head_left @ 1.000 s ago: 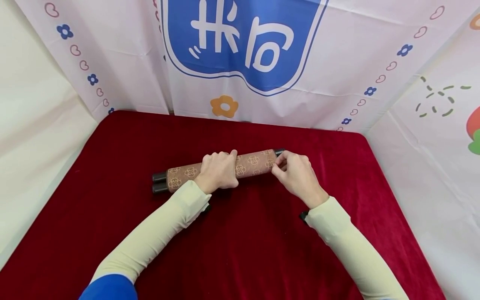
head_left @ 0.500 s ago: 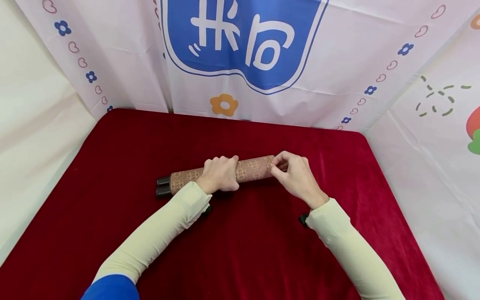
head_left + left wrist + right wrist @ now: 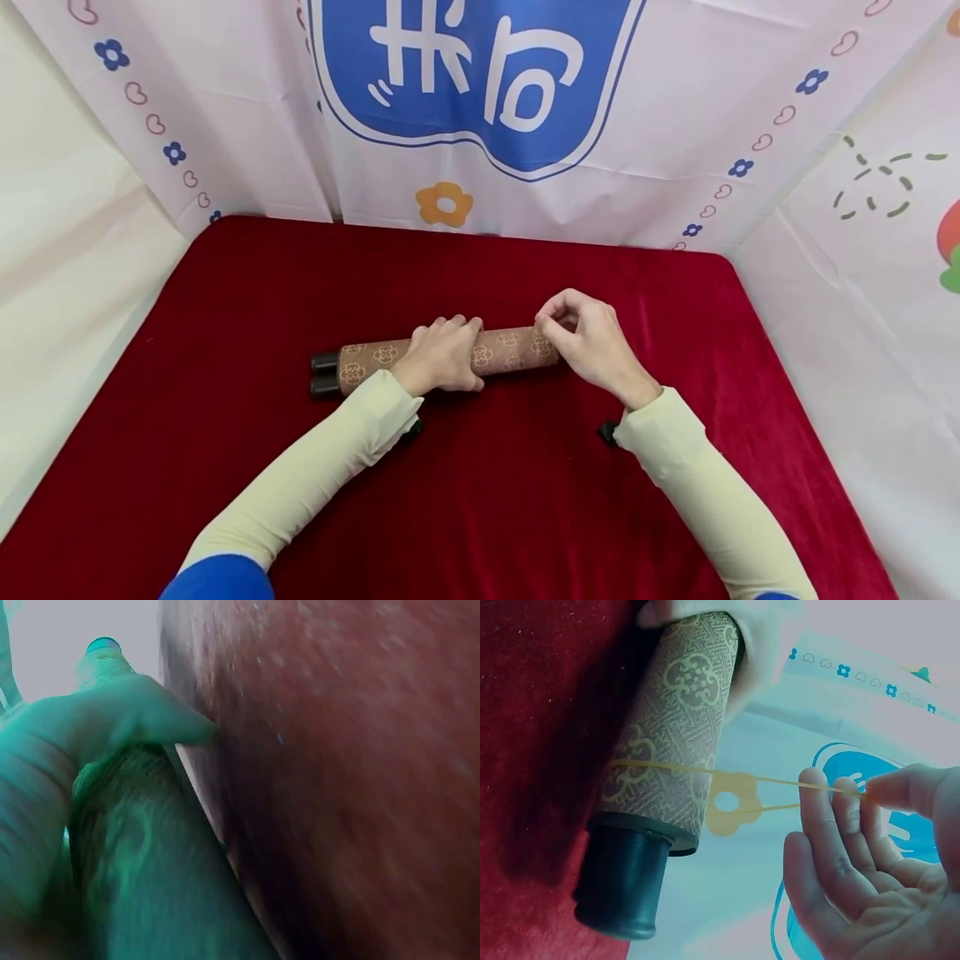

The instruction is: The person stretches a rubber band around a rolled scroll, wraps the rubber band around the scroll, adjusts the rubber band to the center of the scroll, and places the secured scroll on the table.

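Observation:
A rolled-up scroll [image 3: 517,348] in brown patterned cloth lies across the table, two black rod ends [image 3: 325,373] showing at its left. My left hand [image 3: 442,354] holds it down around the middle; in the left wrist view, the thumb [image 3: 142,720] crosses the roll. Near its right end, my right hand [image 3: 600,350] pinches a thin yellow rubber band [image 3: 780,781] between thumb and fingertips. In the right wrist view the band loops around the scroll and stretches taut away from it, just above the black rod end [image 3: 622,877].
Dark red velvet cloth [image 3: 487,500] covers the table. A white printed curtain [image 3: 675,125] with a blue emblem hangs behind the far edge. Pale sheets [image 3: 67,250] close off both sides.
The scroll's right end has swung lower and nearer me, so it lies less tilted. My right hand has gone from its end to its far edge, pulling the band.

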### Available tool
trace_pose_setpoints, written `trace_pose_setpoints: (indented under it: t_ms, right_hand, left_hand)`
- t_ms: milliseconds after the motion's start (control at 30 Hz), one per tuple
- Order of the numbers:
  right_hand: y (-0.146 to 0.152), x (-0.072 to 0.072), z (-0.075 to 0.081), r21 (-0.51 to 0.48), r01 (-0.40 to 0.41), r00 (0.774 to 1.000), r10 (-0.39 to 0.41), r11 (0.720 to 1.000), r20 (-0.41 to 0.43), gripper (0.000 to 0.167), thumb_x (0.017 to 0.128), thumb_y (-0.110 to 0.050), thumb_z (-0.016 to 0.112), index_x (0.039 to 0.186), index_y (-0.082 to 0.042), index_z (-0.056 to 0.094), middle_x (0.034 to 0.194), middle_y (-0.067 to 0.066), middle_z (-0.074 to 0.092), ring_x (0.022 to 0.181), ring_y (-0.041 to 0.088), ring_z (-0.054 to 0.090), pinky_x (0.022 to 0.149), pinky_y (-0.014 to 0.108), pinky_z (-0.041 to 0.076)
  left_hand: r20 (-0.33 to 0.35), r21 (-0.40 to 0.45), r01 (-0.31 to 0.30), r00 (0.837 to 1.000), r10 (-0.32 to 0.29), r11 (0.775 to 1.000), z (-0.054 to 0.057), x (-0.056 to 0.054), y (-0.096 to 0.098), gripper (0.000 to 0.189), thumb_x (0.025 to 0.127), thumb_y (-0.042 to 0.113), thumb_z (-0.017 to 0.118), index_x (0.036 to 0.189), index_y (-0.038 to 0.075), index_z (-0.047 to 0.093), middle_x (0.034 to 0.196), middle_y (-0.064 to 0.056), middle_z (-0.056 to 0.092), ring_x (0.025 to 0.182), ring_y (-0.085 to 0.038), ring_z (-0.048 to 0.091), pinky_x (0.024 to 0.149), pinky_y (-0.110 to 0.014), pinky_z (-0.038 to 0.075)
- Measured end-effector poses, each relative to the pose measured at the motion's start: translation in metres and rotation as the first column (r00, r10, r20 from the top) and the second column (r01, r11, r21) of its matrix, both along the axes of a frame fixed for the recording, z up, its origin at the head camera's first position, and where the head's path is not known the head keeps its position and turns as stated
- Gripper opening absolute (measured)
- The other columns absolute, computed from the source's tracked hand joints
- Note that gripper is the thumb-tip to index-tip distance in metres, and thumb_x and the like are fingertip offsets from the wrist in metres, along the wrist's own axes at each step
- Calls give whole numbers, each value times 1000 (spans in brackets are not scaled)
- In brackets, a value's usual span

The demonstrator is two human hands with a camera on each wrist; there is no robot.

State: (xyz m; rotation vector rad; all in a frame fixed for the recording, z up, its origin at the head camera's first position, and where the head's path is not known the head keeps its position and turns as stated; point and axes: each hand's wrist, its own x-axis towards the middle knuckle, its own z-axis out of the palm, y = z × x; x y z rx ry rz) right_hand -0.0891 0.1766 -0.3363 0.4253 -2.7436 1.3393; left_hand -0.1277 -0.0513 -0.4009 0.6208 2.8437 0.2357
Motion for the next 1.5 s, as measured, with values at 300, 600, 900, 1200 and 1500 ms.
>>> trace_pose_setpoints:
  t_ms: [300,600,900,1200,1500]
  right_hand:
    - [-8,5,7,-70,-13,998,17,997,67,4,100,-14,68,100,-10,70,99,6,76,87,24,75,70,23,53]
    - [-8,31,21,-154,-55,993,70,987,92,5,103,-11,64,102,-7,66,95,13,70,83,26,70,73,23,56]
    - [-3,78,22,2,-187,979,186,982,-85,14,96,-4,68,92,-17,63,79,-7,61,72,8,59,67,24,52]
    - [38,66,-36,562,-78,963,208,824,-172,17,87,-7,77,95,-8,62,80,-3,56,67,7,49,60,24,48]
    - [3,49,-49,824,66,825,434,563,-363,26,80,-19,82,83,-6,60,74,4,55,62,21,56,59,32,52]
  left_hand:
    - [58,96,90,994,-96,991,7,-10,50,71,75,56,88,132,21,61,117,-1,71,108,-25,69,85,-54,55]
    - [185,138,113,973,-137,984,15,-33,61,37,83,44,82,106,22,64,94,1,68,87,-21,65,82,-45,50]
    - [156,191,17,987,-48,981,42,-68,40,56,83,43,81,124,12,61,103,-6,67,92,-26,65,81,-44,54]
    - [239,334,-11,968,-73,942,66,-86,10,90,75,47,89,144,5,51,114,-9,65,99,-26,63,85,-38,53]
    - [251,407,-15,963,-96,913,59,-77,23,116,66,67,91,153,5,44,119,-4,63,105,-22,62,94,-38,54]
